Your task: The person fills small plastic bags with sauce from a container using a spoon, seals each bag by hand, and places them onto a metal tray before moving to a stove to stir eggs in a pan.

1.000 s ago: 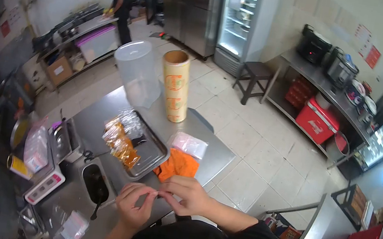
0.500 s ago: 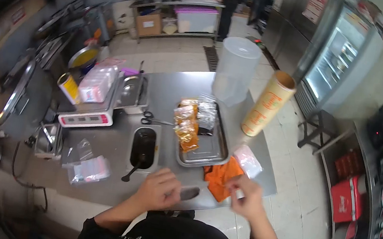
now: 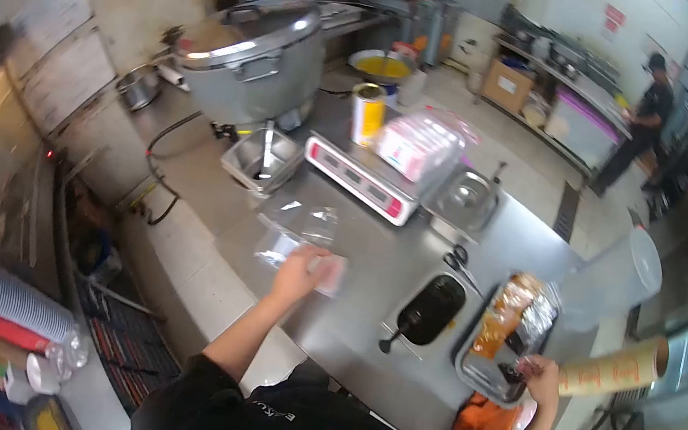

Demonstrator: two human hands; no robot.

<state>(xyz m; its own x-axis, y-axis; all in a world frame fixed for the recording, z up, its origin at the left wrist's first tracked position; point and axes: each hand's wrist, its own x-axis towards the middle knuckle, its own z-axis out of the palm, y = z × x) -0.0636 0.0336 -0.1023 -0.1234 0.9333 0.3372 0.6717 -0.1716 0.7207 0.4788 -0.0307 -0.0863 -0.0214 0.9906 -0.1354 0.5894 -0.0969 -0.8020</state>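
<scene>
My left hand [image 3: 299,275] has its fingers curled at a stack of clear plastic bags [image 3: 274,247] with pinkish-white print, left on the steel table. My right hand [image 3: 546,382] is closed in a pinch at the near right corner of a metal tray [image 3: 470,372]; what it pinches I cannot make out. In the tray lie orange-brown food in clear wrap [image 3: 506,313] and a foil-wrapped piece [image 3: 537,313]. An orange cloth [image 3: 481,426] lies below the tray. Between my hands, a dark utensil [image 3: 403,331] rests in a sunken container of dark liquid [image 3: 434,309].
Behind the bags stand a scale [image 3: 358,183] with packets [image 3: 413,145], a yellow can [image 3: 367,116] and steel pans [image 3: 262,162]. Scissors [image 3: 462,265] lie near the tray. A tall translucent tub [image 3: 618,276] and a cardboard tube [image 3: 615,366] stand right. Another person [image 3: 647,119] is far back.
The view has swung left. My left hand has moved left from the table's front edge to the plastic bags. My right hand has moved from beside the orange cloth to the tray's corner.
</scene>
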